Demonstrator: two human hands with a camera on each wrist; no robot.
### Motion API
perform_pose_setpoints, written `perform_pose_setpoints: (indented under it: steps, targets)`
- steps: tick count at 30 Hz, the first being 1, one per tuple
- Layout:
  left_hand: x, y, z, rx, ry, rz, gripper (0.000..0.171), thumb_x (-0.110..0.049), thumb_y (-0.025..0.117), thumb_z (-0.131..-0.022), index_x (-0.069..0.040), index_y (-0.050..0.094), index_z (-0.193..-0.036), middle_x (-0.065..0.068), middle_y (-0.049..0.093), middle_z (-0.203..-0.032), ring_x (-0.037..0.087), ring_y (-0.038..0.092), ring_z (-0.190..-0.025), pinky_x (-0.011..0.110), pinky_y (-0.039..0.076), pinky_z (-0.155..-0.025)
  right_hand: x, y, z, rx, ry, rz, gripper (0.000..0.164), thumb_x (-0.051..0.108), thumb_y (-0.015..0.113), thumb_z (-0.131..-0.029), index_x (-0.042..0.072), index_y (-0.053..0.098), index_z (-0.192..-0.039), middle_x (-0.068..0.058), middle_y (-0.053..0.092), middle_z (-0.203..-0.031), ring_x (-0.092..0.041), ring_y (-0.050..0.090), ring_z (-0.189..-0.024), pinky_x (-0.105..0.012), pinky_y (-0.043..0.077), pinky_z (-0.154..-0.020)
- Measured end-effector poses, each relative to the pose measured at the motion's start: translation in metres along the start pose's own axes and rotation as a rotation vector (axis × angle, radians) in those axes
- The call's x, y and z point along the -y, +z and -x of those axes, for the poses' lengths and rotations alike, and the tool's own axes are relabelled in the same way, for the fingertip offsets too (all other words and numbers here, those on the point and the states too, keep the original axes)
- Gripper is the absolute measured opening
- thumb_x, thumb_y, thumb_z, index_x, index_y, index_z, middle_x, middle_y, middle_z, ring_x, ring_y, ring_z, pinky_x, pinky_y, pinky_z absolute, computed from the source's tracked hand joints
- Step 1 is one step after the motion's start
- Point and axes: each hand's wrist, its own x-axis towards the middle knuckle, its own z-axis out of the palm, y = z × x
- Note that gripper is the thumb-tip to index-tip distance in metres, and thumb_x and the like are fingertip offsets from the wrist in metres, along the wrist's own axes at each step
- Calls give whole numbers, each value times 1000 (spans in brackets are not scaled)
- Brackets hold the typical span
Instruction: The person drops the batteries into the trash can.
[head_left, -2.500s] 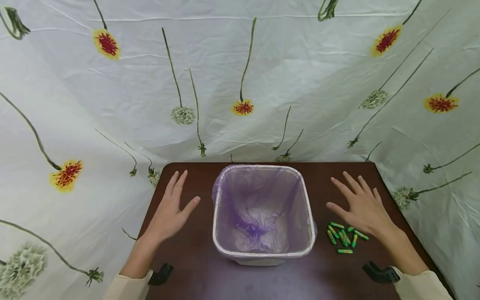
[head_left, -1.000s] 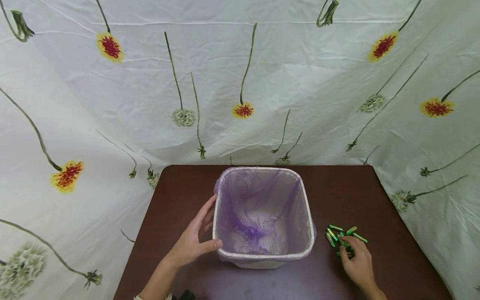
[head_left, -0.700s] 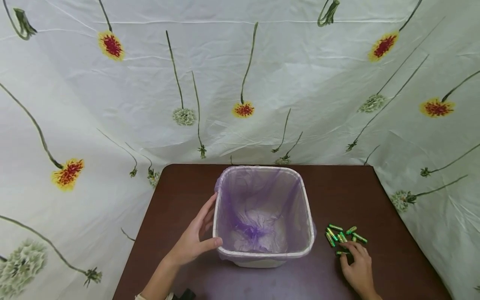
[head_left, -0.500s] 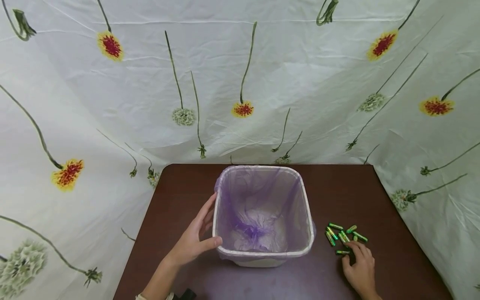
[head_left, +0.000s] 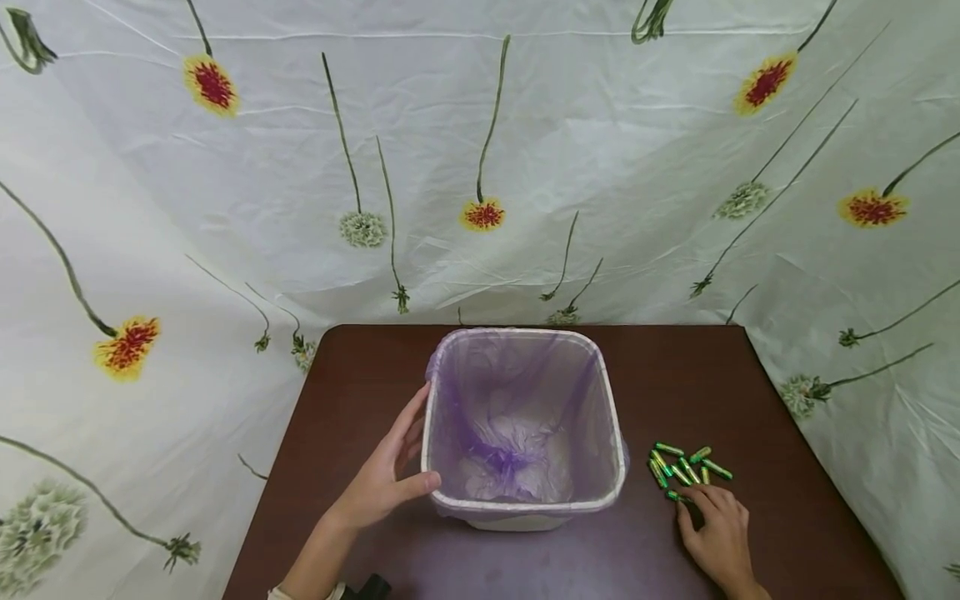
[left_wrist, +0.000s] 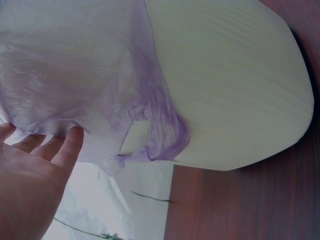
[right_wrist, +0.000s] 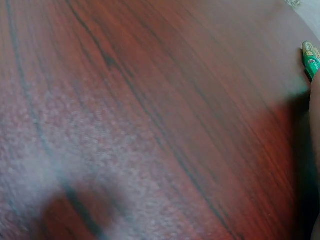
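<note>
A white square-rimmed trash bin [head_left: 523,507] lined with a thin purple plastic bag [head_left: 506,417] stands mid-table. My left hand [head_left: 378,483] lies along its left side, fingertips against the bagged outer wall and thumb tip at the front-left rim. In the left wrist view the fingers [left_wrist: 70,147] press lightly on the bag. Several green batteries [head_left: 688,471] lie in a loose group right of the bin. At their near edge my right hand [head_left: 717,533] pinches one battery [head_left: 672,495] between thumb and fingers, its right end hidden by them.
The dark brown wooden table [head_left: 697,383] backs onto a flower-printed white cloth [head_left: 420,125], which also hangs on both sides. In the right wrist view, batteries [right_wrist: 311,60] show at the right edge, beyond bare table grain [right_wrist: 150,125].
Both hands came down from above the table, the left to the bin, the right to the batteries. Within the last half second the nearest battery shifted up and left with the right fingers.
</note>
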Motion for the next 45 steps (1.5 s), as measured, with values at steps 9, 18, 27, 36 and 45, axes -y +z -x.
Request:
perform_pose_setpoints:
  steps: [9,18,27,36,45]
  targets:
    - [2,1,-1,23,-11,13,101,-14,76,-92,-21,10,-168,5,7,-172,34,24,-152,30,30,-116,-1,-4,-5,34,-22,-34,32,-10,84,-71,8,74,-96,-7,68,-97,-28,56,-94,-55,32,-80]
    - [0,1,1,-1,-9,-17,102,-12,75,-91,-22,9,-168,8,7,-172,46,19,-150,26,32,-114,0,-21,-27,12,-131,-114,38,-19,84,-67,4,74,-97,-6,66,-95,-16,62,-77,-19,46,-68]
    - [0,3,1,-9,4,-8,104,-5,73,-88,-21,9,-168,6,9,-172,42,23,-150,30,37,-113,7,-34,-45,60,-111,-96,37,-16,83,-72,5,72,-101,-7,69,-100,-22,62,-88,-16,44,-76]
    - [2,3,-1,-17,15,11,103,-6,71,-88,-20,8,-168,6,9,-172,24,28,-152,31,35,-114,20,-44,-74,48,-161,-141,35,-16,80,-75,3,72,-103,-4,69,-97,-18,55,-80,-22,40,-66]
    - [9,5,-1,-16,83,-2,101,-7,71,-88,-15,9,-167,14,12,-171,26,31,-150,30,36,-113,36,-54,-103,51,-251,-201,35,-16,76,-77,5,72,-106,-2,70,-102,-18,61,-94,-25,46,-79]
